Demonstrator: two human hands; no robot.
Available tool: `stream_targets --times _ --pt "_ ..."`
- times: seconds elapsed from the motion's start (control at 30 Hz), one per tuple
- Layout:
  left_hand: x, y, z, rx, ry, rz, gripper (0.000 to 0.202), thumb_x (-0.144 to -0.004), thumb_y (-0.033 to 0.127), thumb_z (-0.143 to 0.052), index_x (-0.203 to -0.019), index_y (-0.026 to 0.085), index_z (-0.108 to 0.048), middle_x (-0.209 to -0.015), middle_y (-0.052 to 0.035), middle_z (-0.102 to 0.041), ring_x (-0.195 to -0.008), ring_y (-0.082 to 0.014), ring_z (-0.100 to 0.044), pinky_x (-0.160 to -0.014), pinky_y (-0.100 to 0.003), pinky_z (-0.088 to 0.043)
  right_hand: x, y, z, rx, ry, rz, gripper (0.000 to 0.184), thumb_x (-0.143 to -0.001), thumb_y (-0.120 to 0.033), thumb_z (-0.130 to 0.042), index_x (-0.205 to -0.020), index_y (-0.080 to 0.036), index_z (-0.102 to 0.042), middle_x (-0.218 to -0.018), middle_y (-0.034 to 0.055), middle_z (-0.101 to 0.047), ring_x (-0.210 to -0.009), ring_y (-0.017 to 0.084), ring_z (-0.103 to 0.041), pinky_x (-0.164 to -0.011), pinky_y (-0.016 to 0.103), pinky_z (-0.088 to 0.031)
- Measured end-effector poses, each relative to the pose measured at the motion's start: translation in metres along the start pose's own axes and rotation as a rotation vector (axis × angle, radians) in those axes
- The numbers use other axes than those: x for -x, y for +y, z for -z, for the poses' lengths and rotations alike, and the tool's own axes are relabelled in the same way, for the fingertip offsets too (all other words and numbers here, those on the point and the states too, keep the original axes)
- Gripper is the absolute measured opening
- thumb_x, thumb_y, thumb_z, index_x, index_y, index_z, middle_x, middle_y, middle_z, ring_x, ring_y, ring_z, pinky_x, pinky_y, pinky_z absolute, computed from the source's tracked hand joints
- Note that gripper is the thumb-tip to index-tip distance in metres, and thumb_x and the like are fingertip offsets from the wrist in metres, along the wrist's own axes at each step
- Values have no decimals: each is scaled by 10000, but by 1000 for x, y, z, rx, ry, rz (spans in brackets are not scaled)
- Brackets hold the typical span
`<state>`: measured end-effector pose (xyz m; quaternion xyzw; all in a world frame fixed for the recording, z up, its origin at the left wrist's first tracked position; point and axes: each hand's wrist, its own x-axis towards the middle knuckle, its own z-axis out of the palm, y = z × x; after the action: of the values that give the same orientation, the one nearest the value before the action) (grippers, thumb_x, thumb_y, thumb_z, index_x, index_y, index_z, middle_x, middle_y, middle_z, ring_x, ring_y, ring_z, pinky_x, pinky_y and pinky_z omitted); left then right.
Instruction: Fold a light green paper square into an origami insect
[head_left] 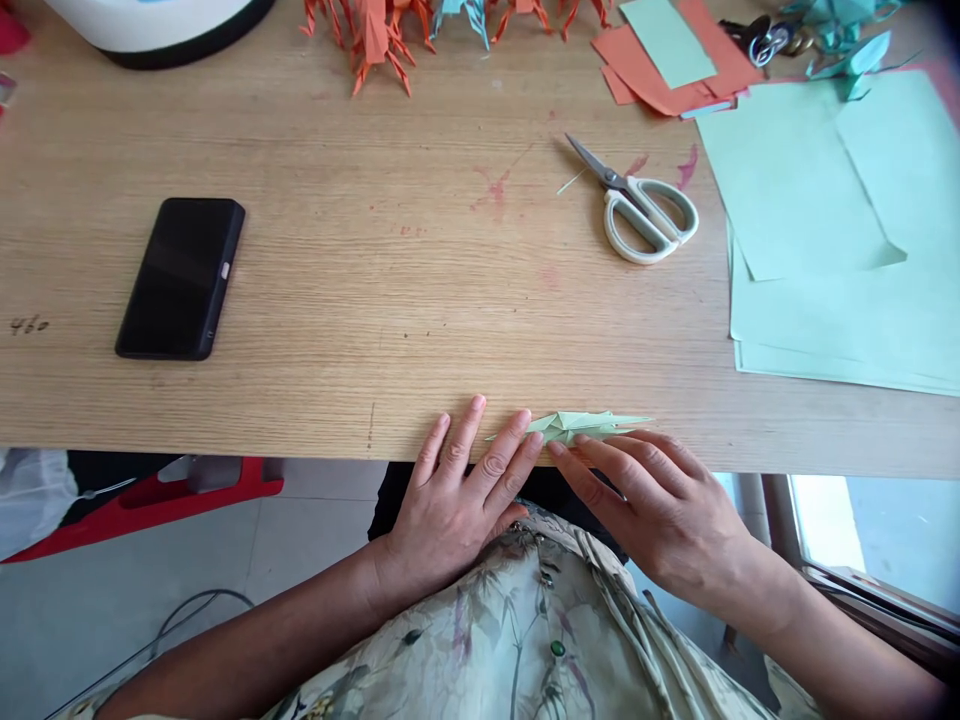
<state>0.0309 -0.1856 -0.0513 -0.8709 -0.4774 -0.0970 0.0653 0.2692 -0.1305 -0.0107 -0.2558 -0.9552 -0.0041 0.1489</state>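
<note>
A narrow folded piece of pale green origami paper (581, 424) lies at the front edge of the wooden table, its thin points reaching left and right. My left hand (469, 490) rests flat with fingers spread, the fingertips on the paper's left end. From the right, my right hand (660, 500) touches the near side of the paper with its thumb and index fingertip; its other fingers are bent and lie close together over the right end. Part of the paper is hidden under the fingers.
White-handled scissors (649, 215) lie beyond my right hand. A black phone (180, 278) is on the left. Large light green sheets (832, 310) cover the right side, with orange paper pieces (675, 75) behind. Folded orange paper figures (375, 40) stand along the far side.
</note>
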Motion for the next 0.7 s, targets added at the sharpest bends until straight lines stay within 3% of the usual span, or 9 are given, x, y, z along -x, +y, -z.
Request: stream_targets --times 0.1,0.37,0.5,0.7 --pt "1 1 -2 6 12 9 670 -1000 599 -461 -1543 207 -449 -1647 -45 -370 -1553 -417 -221 -1222 -582 -274 1 -3 -2 -6 7 -32 327 -977 -78 -550 -1284 -67 -661 -1119 131 -700 -970 241 -612 -889 418 -500" --pt "0 3 -4 -10 47 27 631 -1005 539 -500 -1525 183 -472 -1633 -30 -395 -1530 -403 -289 -1224 -553 -284 4 -5 -8 9 21 -41 375 -982 -101 -530 -1348 -60 -602 -1124 133 -675 -973 245 -585 -876 418 -482" --pt "-1 6 -3 -23 28 49 636 -990 529 -534 -1529 199 -469 -1635 -45 -393 -1524 -409 -303 -1201 -560 -311 0 -5 -14 78 23 -101 464 -1002 -228 -564 -1443 -95 -511 -1003 99 -664 -849 228 -550 -768 396 -464" --pt "-1 9 -2 -27 13 75 679 -985 561 -516 -1546 184 -444 -1650 -54 -364 -1520 -435 -289 -1205 -578 -277 -9 -13 -19 131 39 -184 396 -1024 -301 -518 -1367 -109 -573 -1011 106 -655 -834 230 -517 -745 390 -422"
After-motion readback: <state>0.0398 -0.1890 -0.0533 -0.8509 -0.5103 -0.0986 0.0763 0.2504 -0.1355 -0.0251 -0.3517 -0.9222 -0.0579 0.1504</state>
